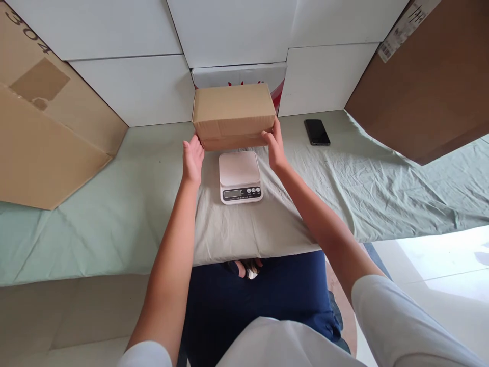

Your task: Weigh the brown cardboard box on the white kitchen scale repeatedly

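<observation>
A brown cardboard box (234,109) is held between my two hands, just behind the kitchen scale. My left hand (193,158) presses on the box's lower left end, thumb raised and fingertips partly hidden behind the corner. On the right end, my right hand (275,145) grips the box with its thumb on the front face and fingers along the side. The white kitchen scale (239,168) lies on the cloth between my forearms, its plate bare. Its small display looks blank, with several round buttons beside it. Whether the box touches the cloth I cannot tell.
A black phone (317,132) lies on the green cloth (153,193) to the right. Large cardboard boxes stand at the left (57,117) and right (424,81). White panels (237,30) rise behind, with a white and red carton (239,74) partly hidden by the held box.
</observation>
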`<state>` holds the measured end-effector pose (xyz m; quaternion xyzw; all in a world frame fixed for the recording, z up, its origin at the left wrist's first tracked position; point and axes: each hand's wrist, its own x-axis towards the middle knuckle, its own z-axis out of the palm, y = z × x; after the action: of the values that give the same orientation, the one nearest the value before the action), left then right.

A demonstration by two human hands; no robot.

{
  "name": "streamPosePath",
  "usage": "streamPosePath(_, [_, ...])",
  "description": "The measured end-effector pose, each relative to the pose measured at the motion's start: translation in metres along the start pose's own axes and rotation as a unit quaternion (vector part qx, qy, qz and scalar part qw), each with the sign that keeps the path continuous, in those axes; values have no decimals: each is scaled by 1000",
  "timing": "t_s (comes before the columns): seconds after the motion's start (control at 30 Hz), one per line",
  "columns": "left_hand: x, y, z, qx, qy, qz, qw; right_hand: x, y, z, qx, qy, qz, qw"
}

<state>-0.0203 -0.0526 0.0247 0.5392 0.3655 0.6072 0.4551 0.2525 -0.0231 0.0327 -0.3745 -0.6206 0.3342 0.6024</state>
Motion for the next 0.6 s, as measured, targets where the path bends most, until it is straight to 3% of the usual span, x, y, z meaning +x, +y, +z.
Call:
streamPosePath(0.13, [-43, 22, 2, -7, -17, 11, 1000, -36, -16, -13, -26, 35, 31, 999])
streamPosePath(0.3, [-86, 14, 5, -22, 25, -12, 999, -62, -11, -10, 19, -10, 34, 999])
streamPosePath(0.6, [-98, 6, -3, -21, 60, -17, 998, -73, -29, -2, 53, -23, 36, 998])
